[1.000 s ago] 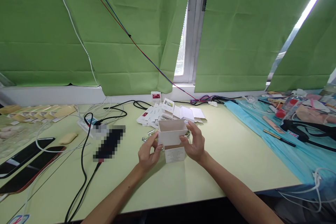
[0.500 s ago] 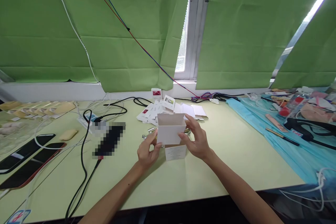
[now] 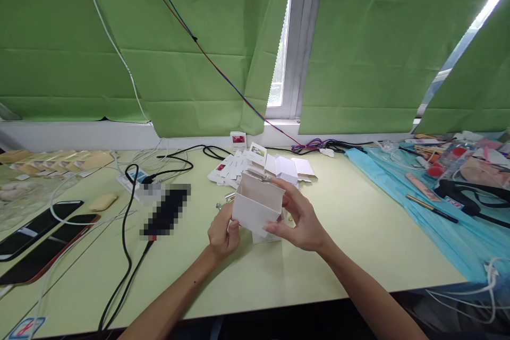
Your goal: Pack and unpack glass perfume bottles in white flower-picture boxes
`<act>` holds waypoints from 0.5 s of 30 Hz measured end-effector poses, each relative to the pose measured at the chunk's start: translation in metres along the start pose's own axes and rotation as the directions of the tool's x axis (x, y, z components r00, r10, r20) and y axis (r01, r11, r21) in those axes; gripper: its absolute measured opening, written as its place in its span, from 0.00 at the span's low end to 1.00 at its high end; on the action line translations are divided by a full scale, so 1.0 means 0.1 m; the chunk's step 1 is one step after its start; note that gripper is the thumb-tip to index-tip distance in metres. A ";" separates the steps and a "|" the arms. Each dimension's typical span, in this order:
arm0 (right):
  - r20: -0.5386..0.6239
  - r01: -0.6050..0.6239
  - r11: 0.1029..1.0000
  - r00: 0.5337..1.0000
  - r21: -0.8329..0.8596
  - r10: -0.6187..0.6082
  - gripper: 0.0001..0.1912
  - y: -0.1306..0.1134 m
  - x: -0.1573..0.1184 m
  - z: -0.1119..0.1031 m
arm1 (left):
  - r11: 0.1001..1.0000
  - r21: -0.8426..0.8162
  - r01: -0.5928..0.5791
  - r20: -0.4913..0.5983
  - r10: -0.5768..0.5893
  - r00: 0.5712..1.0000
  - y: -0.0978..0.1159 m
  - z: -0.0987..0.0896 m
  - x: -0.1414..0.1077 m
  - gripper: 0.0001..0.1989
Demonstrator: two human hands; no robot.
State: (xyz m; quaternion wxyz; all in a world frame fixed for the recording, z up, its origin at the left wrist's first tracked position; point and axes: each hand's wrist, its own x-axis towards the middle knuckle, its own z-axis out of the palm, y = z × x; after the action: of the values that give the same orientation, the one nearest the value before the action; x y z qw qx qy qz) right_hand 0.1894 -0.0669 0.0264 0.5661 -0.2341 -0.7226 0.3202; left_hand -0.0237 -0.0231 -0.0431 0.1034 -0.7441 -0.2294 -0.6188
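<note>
Between my hands is a small white cardboard box (image 3: pixel 253 208), tilted, with its open top facing me. My left hand (image 3: pixel 223 231) grips its left side, fingers closed at the lower corner. On the right side, my right hand (image 3: pixel 299 217) holds it with the thumb on the front and the fingers behind the far edge. Below the box, a white printed piece (image 3: pixel 266 237) lies on the table, mostly covered. Small shiny metal pieces (image 3: pixel 229 197) show behind my left hand. A heap of flattened white cartons (image 3: pixel 233 167) lies just beyond.
Black cables (image 3: pixel 129 234) cross the table (image 3: pixel 358 234) on the left, near phones (image 3: pixel 51 249) and a pixelated dark object (image 3: pixel 167 210). At right, a blue plastic sheet (image 3: pixel 402 207) carries a pen (image 3: pixel 432 208), bottles and black straps. Green blinds (image 3: pixel 207 85) hang behind.
The box has tipped toward me and turned, so more of its inside shows. It also sits slightly lower, covering more of the printed piece. Both hands keep their hold.
</note>
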 end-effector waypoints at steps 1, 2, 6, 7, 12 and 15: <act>0.032 -0.023 0.999 0.999 0.032 0.022 0.41 -0.01 0.00 0.00 | 1.000 -0.002 -0.011 0.001 0.011 1.000 0.00 0.00 0.00 0.16; 0.066 -0.044 0.997 0.997 0.061 0.040 0.43 -0.03 0.00 0.00 | 1.000 -0.006 -0.023 0.002 0.023 1.000 0.01 -0.01 0.00 0.16; 0.177 -0.085 0.989 0.982 0.120 0.063 0.52 -0.08 0.02 0.02 | 0.997 -0.027 -0.075 0.014 0.075 0.997 0.02 -0.02 0.02 0.17; 0.195 -0.089 0.988 0.979 0.130 0.062 0.55 -0.08 0.03 0.02 | 0.996 -0.035 -0.083 0.021 0.084 0.996 0.03 -0.02 0.02 0.18; 0.249 -0.127 0.967 0.966 0.222 0.070 0.57 -0.08 0.05 0.05 | 0.990 -0.082 -0.113 0.040 0.116 0.992 0.05 -0.02 0.07 0.18; 0.261 -0.140 0.963 0.962 0.230 0.078 0.57 -0.04 0.05 0.06 | 0.989 -0.083 -0.122 0.034 0.126 0.992 0.07 -0.02 0.08 0.18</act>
State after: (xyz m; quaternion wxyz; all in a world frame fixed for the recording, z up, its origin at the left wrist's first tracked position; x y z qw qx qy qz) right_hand 0.1829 -0.0678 0.0319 0.4766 -0.1596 -0.7287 0.4652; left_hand -0.0214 -0.0280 -0.0339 0.1069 -0.7724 -0.1594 -0.6055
